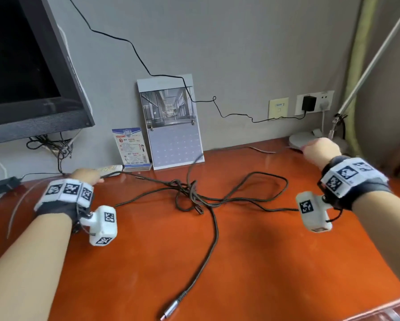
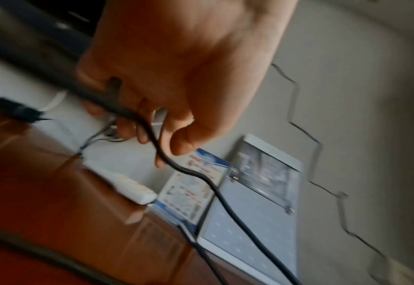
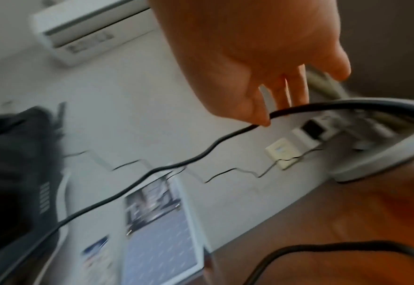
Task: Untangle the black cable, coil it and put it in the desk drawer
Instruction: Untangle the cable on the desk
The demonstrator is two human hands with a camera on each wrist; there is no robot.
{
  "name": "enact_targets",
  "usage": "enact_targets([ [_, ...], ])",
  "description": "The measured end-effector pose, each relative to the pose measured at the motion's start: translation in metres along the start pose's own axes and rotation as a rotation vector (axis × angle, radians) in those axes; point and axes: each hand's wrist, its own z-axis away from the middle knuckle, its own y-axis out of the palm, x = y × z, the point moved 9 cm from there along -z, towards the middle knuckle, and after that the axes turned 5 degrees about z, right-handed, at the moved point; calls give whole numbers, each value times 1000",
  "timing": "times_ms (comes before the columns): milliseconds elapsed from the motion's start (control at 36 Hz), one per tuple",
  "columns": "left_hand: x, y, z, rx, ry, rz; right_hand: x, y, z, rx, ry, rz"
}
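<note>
The black cable [image 1: 214,230] lies on the orange-brown desk [image 1: 263,262], knotted in a tangle [image 1: 187,193] at mid-desk. Its metal plug end [image 1: 171,309] points to the front edge. My left hand [image 1: 94,178] is at the far left; in the left wrist view its curled fingers [image 2: 150,133] hold a strand of the cable [image 2: 225,198]. My right hand [image 1: 310,149] is at the far right; in the right wrist view its thumb and fingers [image 3: 262,117] pinch another strand of the cable [image 3: 152,171], lifted off the desk. No drawer is recognisable.
A dark monitor [image 1: 20,66] fills the left. A calendar [image 1: 173,126] and a leaflet stand [image 1: 130,147] lean on the wall, with a white remote [image 1: 108,170] beside them. A thin wire [image 1: 134,45] runs to a plugged adapter [image 1: 309,103]. A lamp base [image 1: 303,139] sits beside my right hand.
</note>
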Motion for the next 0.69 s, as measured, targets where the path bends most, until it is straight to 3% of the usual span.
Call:
enact_targets([
  [83,-29,16,-3,-10,60,-122,46,10,24,-87,-239,282],
  [194,-109,54,39,56,477,-251,129,37,89,-169,-717,487],
  [250,-145,82,71,153,688,-316,163,56,131,-103,-961,466],
  [306,-163,106,86,223,787,-358,184,73,165,-42,-1089,435],
  [361,-171,119,90,243,781,-300,190,88,178,60,-1022,368],
  [500,-178,131,100,285,780,-251,183,122,164,337,-659,75],
  [556,-179,131,104,310,770,-253,183,122,160,301,-609,75],
  [639,-179,135,115,340,764,-470,191,106,157,92,-649,137],
  [694,-183,133,124,319,772,-546,198,102,156,63,-676,187],
])
